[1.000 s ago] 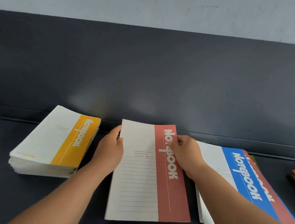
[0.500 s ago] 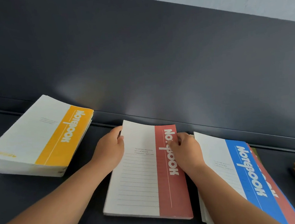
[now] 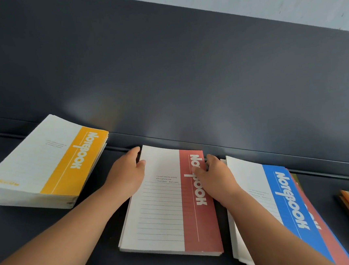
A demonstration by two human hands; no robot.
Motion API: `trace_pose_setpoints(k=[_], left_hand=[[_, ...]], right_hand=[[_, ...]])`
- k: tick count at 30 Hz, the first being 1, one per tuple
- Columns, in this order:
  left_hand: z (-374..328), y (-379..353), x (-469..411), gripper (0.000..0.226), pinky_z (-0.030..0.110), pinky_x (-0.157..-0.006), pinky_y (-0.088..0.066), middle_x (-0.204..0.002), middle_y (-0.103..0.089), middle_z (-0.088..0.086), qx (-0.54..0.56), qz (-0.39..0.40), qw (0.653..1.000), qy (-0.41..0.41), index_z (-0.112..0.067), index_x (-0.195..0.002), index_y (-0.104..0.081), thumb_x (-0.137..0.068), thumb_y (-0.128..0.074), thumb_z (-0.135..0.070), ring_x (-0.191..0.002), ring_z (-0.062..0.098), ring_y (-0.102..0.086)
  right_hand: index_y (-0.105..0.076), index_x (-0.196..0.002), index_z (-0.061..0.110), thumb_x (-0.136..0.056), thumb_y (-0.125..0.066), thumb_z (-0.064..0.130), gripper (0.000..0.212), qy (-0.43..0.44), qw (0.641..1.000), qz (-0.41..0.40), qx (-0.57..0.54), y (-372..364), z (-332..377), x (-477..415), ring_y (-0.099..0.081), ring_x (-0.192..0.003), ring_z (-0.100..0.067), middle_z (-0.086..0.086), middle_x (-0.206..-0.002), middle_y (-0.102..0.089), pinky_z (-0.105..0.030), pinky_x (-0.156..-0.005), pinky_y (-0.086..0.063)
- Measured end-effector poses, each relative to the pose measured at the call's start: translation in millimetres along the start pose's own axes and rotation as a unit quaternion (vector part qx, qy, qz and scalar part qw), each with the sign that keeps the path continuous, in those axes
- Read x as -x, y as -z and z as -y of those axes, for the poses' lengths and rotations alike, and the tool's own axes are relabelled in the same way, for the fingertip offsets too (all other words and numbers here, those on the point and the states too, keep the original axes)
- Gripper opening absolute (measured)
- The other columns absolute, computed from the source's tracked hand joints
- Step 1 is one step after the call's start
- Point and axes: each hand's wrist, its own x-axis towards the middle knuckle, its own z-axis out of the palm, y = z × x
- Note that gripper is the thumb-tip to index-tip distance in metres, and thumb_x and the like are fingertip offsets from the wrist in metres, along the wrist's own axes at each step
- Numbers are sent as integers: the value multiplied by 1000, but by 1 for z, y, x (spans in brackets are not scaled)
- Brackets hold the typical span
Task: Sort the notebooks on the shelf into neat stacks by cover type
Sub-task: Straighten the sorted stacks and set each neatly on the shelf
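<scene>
Even soft light, faint sheen on dark back panel, wide-angle bending at edges, slightly soft focus

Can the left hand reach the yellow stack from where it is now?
Probably yes. Only bare shelf lies between the left hand and the yellow stack, though the hand now grips the red stack.

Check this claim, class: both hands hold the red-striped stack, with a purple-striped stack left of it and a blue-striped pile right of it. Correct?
No. The head view shows a yellow-striped stack, not a purple-striped one, left of the red-striped stack; the rest holds.
</scene>
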Motion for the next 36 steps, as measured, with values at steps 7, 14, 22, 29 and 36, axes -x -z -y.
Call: trace_pose_setpoints(k=[7,14,22,29,36], left_hand=[[-45,3,26,55,35,-112,-28,-154,-33,-1,-42,-44,993,-100,-20,-150,-27,-99,-46,-27,-142,18,-26],[-110,-25,61,56,28,-111,-24,-155,-29,-6,-16,-7,984,-176,-23,-151,-24,-100,-44,-31,-142,13,-23],[-154,-82,93,59,31,-111,-26,-156,-25,-7,-27,87,983,-162,-24,-152,-17,-100,-43,-32,-142,14,-25],[-159,-124,97,51,42,-97,-47,-137,-46,-4,-63,115,985,-110,-23,-141,-34,-94,-52,-34,-121,20,-50],[-163,-142,102,42,38,-89,-50,-131,-51,-4,-80,116,989,-43,-24,-130,-39,-92,-53,-35,-110,20,-56]], right_hand=[[-43,-134,13,-97,-53,34,44,48,997,-28,47,29,4,27,-55,-89,-10,1,-125,-58,-22,-73,-47],[-35,-147,20,-96,-54,37,57,49,991,-78,98,80,-33,49,-38,-137,-19,2,-152,-37,-31,-106,-35],[-34,-148,15,-95,-54,39,61,11,991,-77,107,123,-95,62,-44,-132,-21,0,-150,-39,-34,-106,-39],[-49,-128,19,-93,-57,34,40,-17,994,-73,84,144,-143,66,-56,-105,-18,0,-130,-51,-36,-80,-54],[-45,-108,28,-89,-63,42,30,-27,999,-23,21,149,-177,61,-67,-94,-12,7,-113,-62,-26,-66,-57]])
